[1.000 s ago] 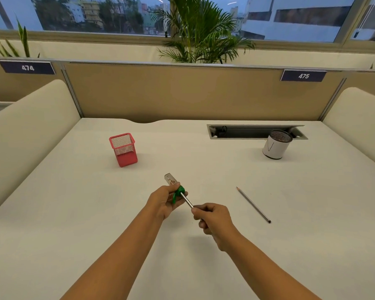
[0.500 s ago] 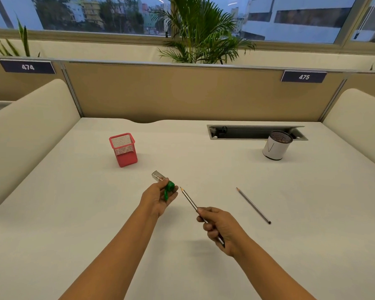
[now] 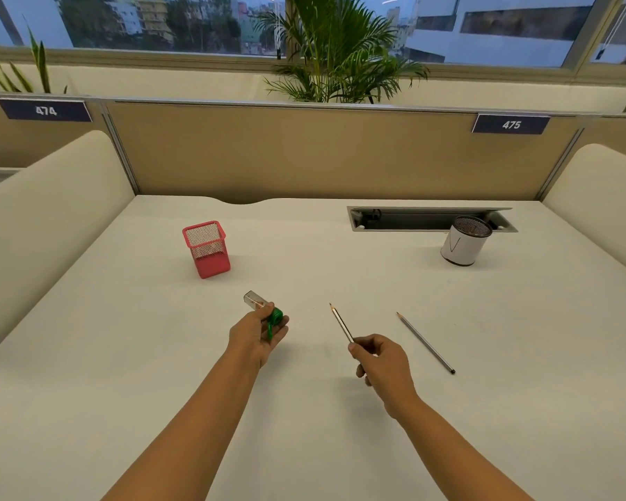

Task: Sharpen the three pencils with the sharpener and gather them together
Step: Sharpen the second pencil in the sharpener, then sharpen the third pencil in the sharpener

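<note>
My left hand (image 3: 257, 336) grips a green sharpener (image 3: 274, 320) with a clear shavings case sticking out up-left, held just above the white desk (image 3: 159, 356). My right hand (image 3: 384, 367) pinches a grey pencil (image 3: 340, 322) by its lower part; its sharpened tip points up and away, well apart from the sharpener. A second grey pencil (image 3: 425, 342) lies flat on the desk to the right of my right hand, tip pointing away. No third pencil shows in the head view.
A red mesh pen holder (image 3: 206, 249) stands behind my left hand. A white-sleeved mesh cup (image 3: 465, 241) stands at the back right, in front of a cable slot (image 3: 427, 219). Beige dividers close off the back and both sides.
The pencil has come out of the sharpener. My right hand carried it to the right, and my left hand drew the sharpener a little to the left.
</note>
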Tool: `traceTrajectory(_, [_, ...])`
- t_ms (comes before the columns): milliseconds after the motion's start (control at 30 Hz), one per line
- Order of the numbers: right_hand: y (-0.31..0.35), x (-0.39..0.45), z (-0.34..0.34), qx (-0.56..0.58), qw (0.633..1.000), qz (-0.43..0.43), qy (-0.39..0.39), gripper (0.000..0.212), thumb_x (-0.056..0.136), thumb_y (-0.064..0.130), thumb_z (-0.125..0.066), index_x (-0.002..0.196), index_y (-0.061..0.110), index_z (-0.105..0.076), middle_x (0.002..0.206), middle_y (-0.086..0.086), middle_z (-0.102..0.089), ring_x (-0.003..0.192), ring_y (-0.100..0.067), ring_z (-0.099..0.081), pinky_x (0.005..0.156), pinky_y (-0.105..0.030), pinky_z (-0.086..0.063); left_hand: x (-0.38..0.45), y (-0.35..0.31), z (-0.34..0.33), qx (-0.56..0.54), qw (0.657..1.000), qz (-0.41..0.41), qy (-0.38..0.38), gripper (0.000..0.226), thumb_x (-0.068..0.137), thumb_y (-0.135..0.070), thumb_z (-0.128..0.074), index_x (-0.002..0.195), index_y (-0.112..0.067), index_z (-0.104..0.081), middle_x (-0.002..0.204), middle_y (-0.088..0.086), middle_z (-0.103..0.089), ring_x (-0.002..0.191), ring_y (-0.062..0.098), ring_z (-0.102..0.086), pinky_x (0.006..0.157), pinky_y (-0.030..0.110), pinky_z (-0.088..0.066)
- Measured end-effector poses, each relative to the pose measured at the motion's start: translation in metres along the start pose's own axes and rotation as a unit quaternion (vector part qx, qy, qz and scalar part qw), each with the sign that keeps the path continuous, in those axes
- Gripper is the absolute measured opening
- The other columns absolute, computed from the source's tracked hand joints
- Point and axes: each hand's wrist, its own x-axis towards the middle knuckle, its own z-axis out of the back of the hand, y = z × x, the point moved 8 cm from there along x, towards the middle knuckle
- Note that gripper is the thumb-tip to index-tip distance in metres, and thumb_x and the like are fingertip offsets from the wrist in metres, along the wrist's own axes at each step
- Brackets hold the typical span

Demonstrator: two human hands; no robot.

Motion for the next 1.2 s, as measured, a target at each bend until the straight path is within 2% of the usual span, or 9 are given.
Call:
traceTrajectory(100, [-0.005, 0.008, 0.006, -0.104, 0.993, 0.031, -0.049, 0.008, 0.084, 0.024, -0.061, 0.087, 0.019, -0.066, 0.079, 0.008, -0.065, 0.062, -0.017, -0.064, 0.062, -0.028, -0.048, 0.002, -0.002, 0.007, -0.009, 1.000, -0.007, -0.009, 0.036, 0.087, -0.006, -0.061, 0.120, 0.001, -0.051, 0.090, 0.015, -0.060, 0.078, 0.028, -0.063, 0.078, 0.041, -0.054])
traceTrajectory(167, [-0.010, 0.013, 0.007, -0.140, 0.987, 0.040, -0.066, 0.007, 0.085, 0.026, -0.059, 0.086, 0.022, -0.065, 0.078, 0.009, -0.065, 0.068, -0.018, -0.062, 0.066, -0.031, -0.049, 0.002, -0.004, 0.012, -0.012, 1.000, -0.011, -0.014, 0.037, 0.086, -0.005, -0.061, 0.121, 0.002, -0.051, 0.088, 0.014, -0.060, 0.075, 0.027, -0.063, 0.079, 0.042, -0.055])
traceTrajectory(300, [-0.021, 0.024, 0.006, -0.182, 0.978, 0.046, -0.087, 0.012, 0.087, 0.023, -0.057, 0.092, 0.017, -0.066, 0.089, 0.003, -0.061, 0.072, -0.016, -0.057, 0.067, -0.027, -0.043, -0.002, -0.007, 0.020, -0.013, 1.000, -0.011, -0.021, 0.031, 0.087, -0.005, -0.060, 0.117, 0.000, -0.053, 0.089, 0.013, -0.059, 0.074, 0.024, -0.062, 0.052, 0.036, -0.058])
traceTrajectory(367, [-0.026, 0.030, 0.005, -0.195, 0.976, 0.043, -0.089, 0.016, 0.088, 0.022, -0.056, 0.096, 0.014, -0.067, 0.096, -0.001, -0.061, 0.079, -0.017, -0.057, 0.070, -0.026, -0.040, -0.002, -0.008, 0.026, -0.012, 0.999, -0.013, -0.027, 0.033, 0.087, -0.006, -0.060, 0.118, 0.001, -0.053, 0.090, 0.013, -0.060, 0.075, 0.024, -0.063, 0.047, 0.032, -0.058])
traceTrajectory(633, [-0.035, 0.038, 0.000, -0.254, 0.962, 0.047, -0.095, 0.020, 0.089, 0.023, -0.056, 0.102, 0.013, -0.067, 0.100, -0.003, -0.064, 0.079, -0.015, -0.055, 0.069, -0.024, -0.040, -0.001, -0.010, 0.040, -0.007, 0.999, -0.023, -0.044, 0.022, 0.087, -0.007, -0.060, 0.107, -0.002, -0.053, 0.086, 0.013, -0.061, 0.073, 0.024, -0.063, 0.067, 0.034, -0.056])
traceTrajectory(867, [-0.035, 0.042, -0.001, -0.295, 0.949, 0.032, -0.109, 0.013, 0.087, 0.024, -0.058, 0.091, 0.014, -0.066, 0.088, 0.000, -0.068, 0.074, -0.018, -0.059, 0.061, -0.025, -0.040, 0.000, -0.011, 0.043, -0.010, 0.999, -0.021, -0.045, 0.005, 0.087, -0.006, -0.060, 0.086, -0.005, -0.056, 0.084, 0.013, -0.060, 0.073, 0.024, -0.062, 0.073, 0.036, -0.053])
traceTrajectory(967, [-0.034, 0.041, -0.001, -0.304, 0.945, 0.032, -0.114, 0.014, 0.087, 0.026, -0.059, 0.091, 0.015, -0.066, 0.087, 0.001, -0.068, 0.073, -0.017, -0.058, 0.061, -0.025, -0.040, -0.001, -0.010, 0.042, -0.008, 0.999, -0.019, -0.043, 0.005, 0.087, -0.007, -0.060, 0.087, -0.005, -0.056, 0.084, 0.013, -0.061, 0.072, 0.023, -0.063, 0.072, 0.035, -0.054])
traceTrajectory(1100, [-0.034, 0.040, 0.000, -0.309, 0.944, 0.033, -0.111, 0.019, 0.086, 0.031, -0.060, 0.095, 0.015, -0.065, 0.094, 0.001, -0.066, 0.076, -0.015, -0.055, 0.065, -0.025, -0.040, -0.002, -0.010, 0.043, -0.014, 0.999, -0.022, -0.040, 0.019, 0.087, -0.006, -0.061, 0.104, -0.001, -0.054, 0.085, 0.014, -0.061, 0.073, 0.025, -0.062, 0.074, 0.036, -0.053])
traceTrajectory(1200, [-0.034, 0.040, 0.001, -0.307, 0.945, 0.037, -0.105, 0.022, 0.085, 0.033, -0.061, 0.097, 0.015, -0.065, 0.096, 0.000, -0.065, 0.079, -0.015, -0.055, 0.069, -0.026, -0.043, -0.002, -0.010, 0.045, -0.008, 0.999, -0.023, -0.038, 0.023, 0.087, -0.006, -0.061, 0.108, -0.001, -0.053, 0.086, 0.014, -0.061, 0.073, 0.024, -0.063, 0.072, 0.036, -0.054])
